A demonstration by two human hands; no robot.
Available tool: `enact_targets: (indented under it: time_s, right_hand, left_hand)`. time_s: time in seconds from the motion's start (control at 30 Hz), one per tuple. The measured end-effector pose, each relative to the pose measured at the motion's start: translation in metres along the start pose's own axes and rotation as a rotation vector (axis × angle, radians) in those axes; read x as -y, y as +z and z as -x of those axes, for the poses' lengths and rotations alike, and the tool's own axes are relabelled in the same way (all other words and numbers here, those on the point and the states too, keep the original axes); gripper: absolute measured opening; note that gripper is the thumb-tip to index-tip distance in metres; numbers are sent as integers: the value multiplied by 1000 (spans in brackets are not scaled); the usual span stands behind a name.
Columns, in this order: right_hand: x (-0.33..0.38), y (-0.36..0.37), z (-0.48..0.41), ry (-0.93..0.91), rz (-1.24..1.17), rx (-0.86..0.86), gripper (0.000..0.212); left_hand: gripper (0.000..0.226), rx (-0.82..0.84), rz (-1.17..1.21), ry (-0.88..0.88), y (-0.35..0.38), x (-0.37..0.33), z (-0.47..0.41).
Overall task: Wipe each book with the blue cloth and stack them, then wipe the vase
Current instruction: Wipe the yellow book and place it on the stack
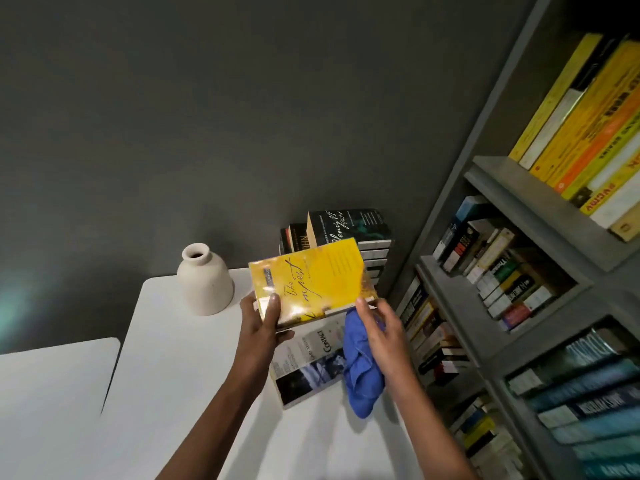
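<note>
Left hand [265,318] grips yellow book [311,282]; right hand [379,327] holds blue cloth [362,372]. Wiping judged part done; vase [205,284], 9 o'clock, outstanding.

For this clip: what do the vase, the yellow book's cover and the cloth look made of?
The vase is likely unglazed ceramic or clay: its off-white surface is matte, without shine. The yellow book seems a paperback with a glossy coated cover: bright glare patches show near its lower edge. The cloth is soft fabric, matte blue: it bunches and hangs in folds.
</note>
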State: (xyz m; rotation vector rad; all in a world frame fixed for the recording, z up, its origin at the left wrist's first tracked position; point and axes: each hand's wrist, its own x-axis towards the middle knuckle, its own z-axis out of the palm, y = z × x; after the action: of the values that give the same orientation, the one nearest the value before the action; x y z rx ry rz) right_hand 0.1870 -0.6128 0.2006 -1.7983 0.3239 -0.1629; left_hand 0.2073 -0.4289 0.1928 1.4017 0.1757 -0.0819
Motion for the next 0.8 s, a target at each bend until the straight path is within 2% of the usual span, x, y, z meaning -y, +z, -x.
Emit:
enact_targets:
  time_s: [0.1,0.23,0.43,0.47,0.57,0.63,0.73,0.8]
  right_hand:
    - [-8,-16,-30,18,54,-99,20]
    - [-5,-37,-77,4,128,-158,30]
    - [6,-61,-150,-18,306,-160,35]
    - [10,-64,-160,-21,341,-150,34]
    - [20,-67,-181,12,475,-91,41]
    - [20,-65,-191,45,572,-54,43]
    - [14,-62,-198,92,697,-12,50]
    - [15,-62,-198,111,743,-2,58]
  left_hand:
    - [34,52,-40,31,28,-8,-22]
    - [39,128,-123,87,66,-24,-57]
    - [61,176,-398,162,84,-47,-115]
    - [60,175,-465,172,85,-48,-123]
    - [34,145,-571,227,90,-45,-147]
    - [30,133,-623,223,89,-38,-159]
    - [67,113,-724,203,77,-7,-190]
    - [71,102,-771,196,82,-20,-177]
